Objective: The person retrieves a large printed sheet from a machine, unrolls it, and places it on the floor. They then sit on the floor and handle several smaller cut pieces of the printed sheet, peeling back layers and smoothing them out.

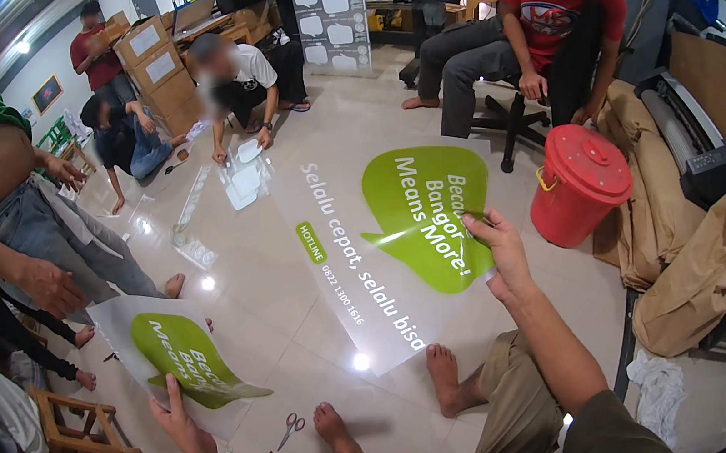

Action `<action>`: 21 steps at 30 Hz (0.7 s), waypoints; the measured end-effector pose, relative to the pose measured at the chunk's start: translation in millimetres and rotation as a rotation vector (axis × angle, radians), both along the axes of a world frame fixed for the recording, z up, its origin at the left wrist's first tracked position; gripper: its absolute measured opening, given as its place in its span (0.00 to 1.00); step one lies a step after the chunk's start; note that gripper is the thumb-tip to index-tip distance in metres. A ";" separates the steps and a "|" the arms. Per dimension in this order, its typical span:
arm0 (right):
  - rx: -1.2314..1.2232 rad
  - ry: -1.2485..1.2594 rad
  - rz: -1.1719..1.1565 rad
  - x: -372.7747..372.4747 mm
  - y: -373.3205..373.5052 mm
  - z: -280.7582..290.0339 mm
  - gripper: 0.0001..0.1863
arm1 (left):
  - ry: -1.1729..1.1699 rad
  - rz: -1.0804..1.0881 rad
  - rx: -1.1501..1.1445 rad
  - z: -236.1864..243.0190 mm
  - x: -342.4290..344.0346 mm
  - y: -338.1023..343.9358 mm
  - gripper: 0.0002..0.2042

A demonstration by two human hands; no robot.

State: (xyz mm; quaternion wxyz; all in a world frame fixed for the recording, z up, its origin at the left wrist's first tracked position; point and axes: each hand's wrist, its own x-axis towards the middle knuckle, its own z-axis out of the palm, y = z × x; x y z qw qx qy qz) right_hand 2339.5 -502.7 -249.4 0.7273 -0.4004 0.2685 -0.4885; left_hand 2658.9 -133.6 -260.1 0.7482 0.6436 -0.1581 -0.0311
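In my right hand (504,254) is the edge of a large clear sticker sheet (381,192), printed with a green speech bubble and white lettering. My thumb lies over the bubble and the fingers go behind the sheet, which hangs out over the floor to the left. A smaller clear sticker sheet (182,346), also with a green bubble and white lettering, is pinched at its lower edge by my left hand (178,427); its right corner curls. The two sheets are apart. Scissors (292,426) lie on the floor beside my left foot (337,436).
A lidded red bucket (576,189) stands right, near paper-wrapped rolls (650,179) and a seated person (539,29). Another person (237,73) crouches over white-shaped stickers (245,182). At left are a standing person (22,216) and a wooden stool (87,428). Cardboard boxes (154,71) stack behind.
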 end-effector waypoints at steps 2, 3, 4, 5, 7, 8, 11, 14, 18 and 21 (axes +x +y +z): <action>0.002 -0.006 0.001 1.2 0.8 1.9 0.10 | 0.006 -0.002 0.003 -1.1 0.9 1.8 0.20; 0.011 -0.011 -0.008 2.6 3.6 4.8 0.10 | 0.009 0.005 0.004 -1.7 1.0 3.2 0.21; 0.019 -0.015 -0.016 4.6 4.8 5.7 0.09 | 0.012 0.014 0.005 -2.2 1.0 5.0 0.21; 0.008 -0.012 -0.014 5.5 4.8 1.6 0.10 | 0.030 -0.012 -0.106 -0.1 -2.1 6.0 0.20; -0.015 -0.006 -0.008 2.2 -1.4 -6.1 0.11 | 0.066 -0.059 -0.327 5.8 -11.1 5.1 0.17; -0.002 -0.001 -0.021 1.1 -1.4 -7.5 0.11 | 0.049 -0.324 -0.465 4.7 0.8 10.4 0.19; 0.031 -0.007 -0.016 2.3 3.5 1.2 0.13 | 0.039 -0.725 -0.656 5.2 23.5 23.5 0.24; 0.012 -0.008 0.012 1.4 2.9 2.1 0.14 | 0.028 -0.754 -0.712 -2.7 28.2 14.7 0.23; 0.014 -0.004 0.017 4.1 1.9 -2.1 0.15 | 0.031 -0.799 -0.624 -7.3 34.6 24.3 0.27; 0.022 0.007 0.017 1.8 3.5 3.8 0.15 | 0.053 -0.640 -0.572 -7.5 22.9 19.2 0.27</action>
